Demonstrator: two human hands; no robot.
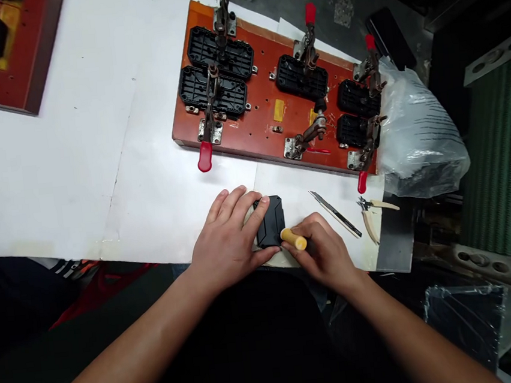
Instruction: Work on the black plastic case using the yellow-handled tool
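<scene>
A black plastic part (272,221) with a ridged outline lies on the white-covered table near its front edge. My left hand (229,236) holds it down from the left, with the thumb at its lower edge and the index finger at its upper edge. In my right hand (323,246) is a tool with a short yellow handle (294,239), held in closed fingers against the part's lower right corner. The working end of this tool is hidden. Some pale material shows beneath the part and my left hand. To the right lie a craft knife (335,214) and cream-handled nippers (370,213).
Behind my hands stands an orange-brown fixture board (262,124) with red-handled toggle clamps and several black plastic parts. A filled plastic bag (417,134) stands at its right end, near a dark phone (389,37). Another fixture board (38,50) is at the upper left.
</scene>
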